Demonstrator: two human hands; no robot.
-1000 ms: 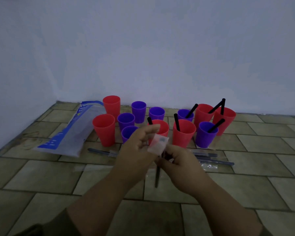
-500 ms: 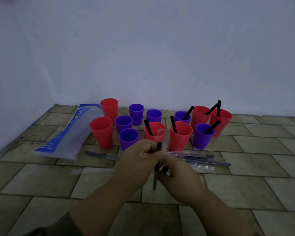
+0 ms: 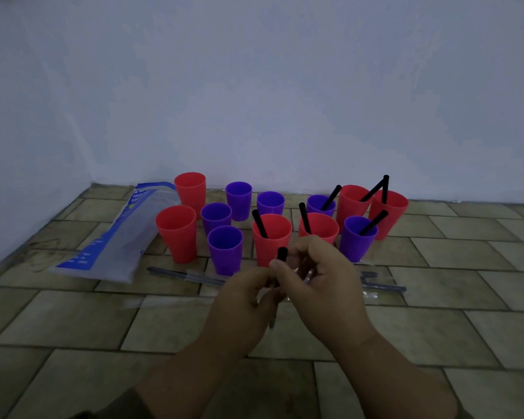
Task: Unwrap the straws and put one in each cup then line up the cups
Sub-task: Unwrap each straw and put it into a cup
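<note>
At the lower centre of the frame the left hand (image 3: 244,300) and right hand (image 3: 318,279) pinch a light, stiff, smooth straw (image 3: 282,254), best held mid-length.

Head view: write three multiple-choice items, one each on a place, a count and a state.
1. The blue-printed plastic bag lies:
A) left of the cups
B) right of the cups
C) inside a cup

2. Purple cups holding a straw:
A) none
B) two
C) five

3. The black straw at the hands is:
A) lying on the floor
B) standing in a cup
C) pinched by both hands

Key:
1 A: it lies beside the leftmost red cup.
2 B: only the back purple cup and the front right purple cup hold one.
3 C: the left hand and the right hand grip it, its top end bare.
</note>
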